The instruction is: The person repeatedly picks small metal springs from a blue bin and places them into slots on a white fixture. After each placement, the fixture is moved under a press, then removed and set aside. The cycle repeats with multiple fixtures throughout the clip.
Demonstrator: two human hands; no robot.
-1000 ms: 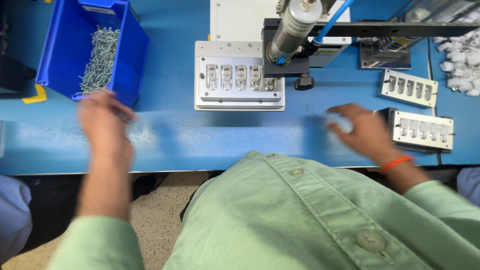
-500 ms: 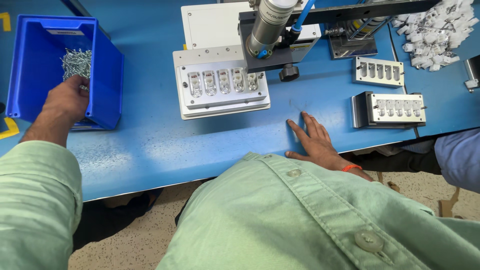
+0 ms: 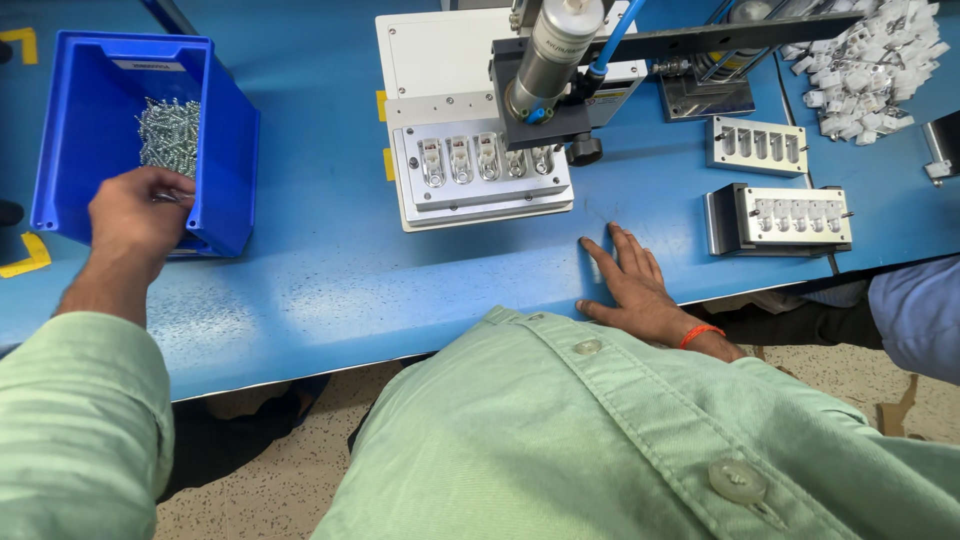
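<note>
My left hand (image 3: pixel 132 215) is over the near wall of a blue plastic bin (image 3: pixel 228 150), with its fingers curled shut. A glint of metal shows between the fingers. A pile of small silver screws (image 3: pixel 168 133) lies in the bin just beyond the hand. My right hand (image 3: pixel 632 282) lies flat on the blue table (image 3: pixel 330 270), palm down and fingers apart, holding nothing. It rests just in front of a grey metal fixture plate (image 3: pixel 482 180) that has a row of small white parts in its slots.
A pneumatic cylinder press (image 3: pixel 550 60) stands over the fixture plate. Two more slotted metal fixtures (image 3: pixel 758 145) (image 3: pixel 790 218) lie to the right, with a heap of white plastic parts (image 3: pixel 860 70) behind them. Another person's blue sleeve (image 3: pixel 915 315) is at the right edge.
My left hand reached into the bin, then drew back to its near wall with the fingers closed. My right hand moved left and settled flat on the table.
</note>
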